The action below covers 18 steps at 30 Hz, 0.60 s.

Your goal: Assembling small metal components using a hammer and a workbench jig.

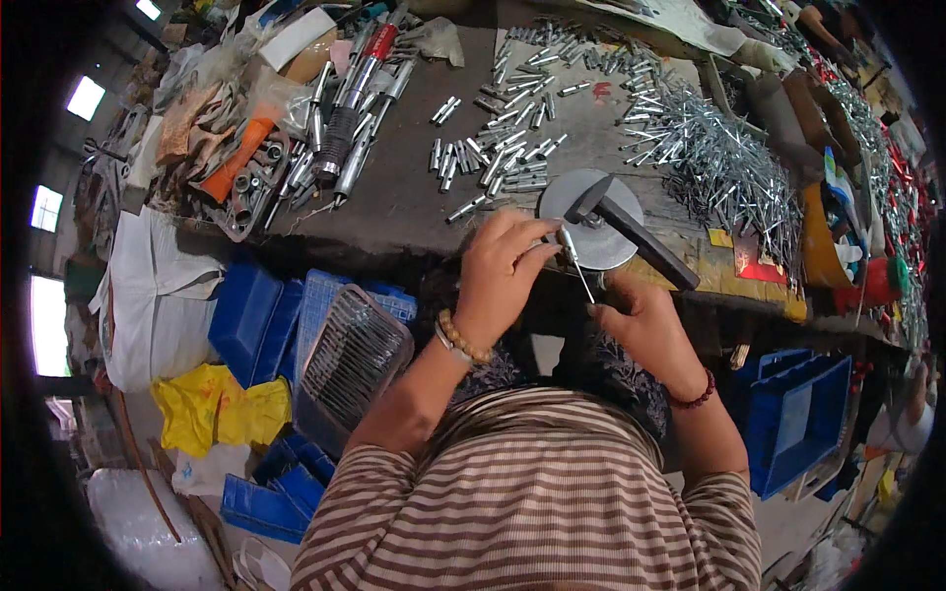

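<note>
Between the thumb and fingers of my left hand (501, 271) is a small shiny metal sleeve (567, 243), with a thin metal rod (582, 277) running down from it toward the right. The thumb and fingers of my right hand (645, 323) are closed at the rod's lower end; the fingertips are partly hidden. Just beyond both hands, a round grey metal disc (562, 197) sits at the bench's edge. A hammer (636, 231) lies across it, its head on the disc and its dark handle pointing to the lower right.
Loose metal sleeves (512, 158) lie on the bench (424, 128) beyond my hands. A heap of thin metal rods (729, 148) is at the right; tools and rags (232, 148) crowd the left. Blue bins (258, 320) stand below, with another blue bin (803, 424) at right.
</note>
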Tool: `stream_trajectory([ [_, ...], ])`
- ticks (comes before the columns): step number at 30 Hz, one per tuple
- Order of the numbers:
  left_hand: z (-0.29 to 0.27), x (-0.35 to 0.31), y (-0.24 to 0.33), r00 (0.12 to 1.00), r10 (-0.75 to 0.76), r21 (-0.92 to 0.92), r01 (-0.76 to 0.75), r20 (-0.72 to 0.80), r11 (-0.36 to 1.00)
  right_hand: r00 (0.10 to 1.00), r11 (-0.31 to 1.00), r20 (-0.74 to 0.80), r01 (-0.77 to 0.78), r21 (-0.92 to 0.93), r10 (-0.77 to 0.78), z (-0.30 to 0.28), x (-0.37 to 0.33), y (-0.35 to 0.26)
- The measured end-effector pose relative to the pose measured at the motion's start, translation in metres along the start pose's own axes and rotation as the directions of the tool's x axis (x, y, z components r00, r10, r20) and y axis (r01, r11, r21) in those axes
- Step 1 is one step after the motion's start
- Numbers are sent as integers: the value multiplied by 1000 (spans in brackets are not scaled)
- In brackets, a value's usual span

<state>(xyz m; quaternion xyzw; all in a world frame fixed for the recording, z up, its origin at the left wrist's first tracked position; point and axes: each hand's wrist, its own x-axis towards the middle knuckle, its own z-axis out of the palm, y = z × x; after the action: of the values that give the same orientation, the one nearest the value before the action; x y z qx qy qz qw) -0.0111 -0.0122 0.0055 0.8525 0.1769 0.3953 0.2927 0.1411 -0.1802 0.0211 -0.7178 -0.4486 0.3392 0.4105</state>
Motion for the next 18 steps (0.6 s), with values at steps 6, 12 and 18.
stream_trajectory([
  [6, 8, -26, 26, 716, -617, -556, 673, 326, 488, 980, 934, 56, -198, 298, 190, 15, -6, -15],
  [12, 11, -25, 22, 699, -623, -630, 669, 352, 396, 980, 944, 22, -196, 264, 197, 34, -12, -3],
  [18, 3, -33, 20, 734, -644, -672, 591, 217, 447, 994, 977, 0, -107, 187, 109, 53, -12, -22],
])
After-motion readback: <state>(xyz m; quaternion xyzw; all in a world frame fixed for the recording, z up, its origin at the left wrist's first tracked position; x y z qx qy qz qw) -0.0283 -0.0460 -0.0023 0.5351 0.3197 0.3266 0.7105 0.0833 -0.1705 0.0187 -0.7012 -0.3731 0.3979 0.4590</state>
